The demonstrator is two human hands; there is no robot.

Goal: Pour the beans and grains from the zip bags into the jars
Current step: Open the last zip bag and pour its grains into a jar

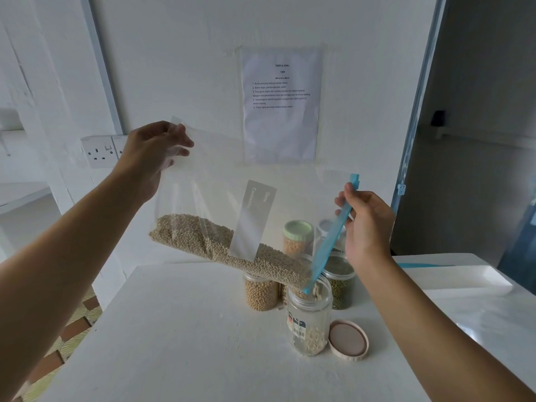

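Note:
A clear zip bag (208, 181) of pale grains (203, 242) hangs tilted over the white table (179, 343). My left hand (150, 158) grips its raised bottom corner. Lower down, my right hand (368, 224) pinches the blue zip strip (333, 236). The bag's low mouth corner dips into an open clear jar (309, 320), where grains are falling and a shallow layer lies at the bottom. The jar's beige lid (348, 339) leans against it on the right.
Behind the open jar stand a jar of yellow beans (261, 294), a jar of green beans (342, 285), a green-lidded jar (298, 237) and another, partly hidden. A paper sheet (281, 103) hangs on the wall, a socket (101, 150) to the left. The table's left edge drops to a tiled floor.

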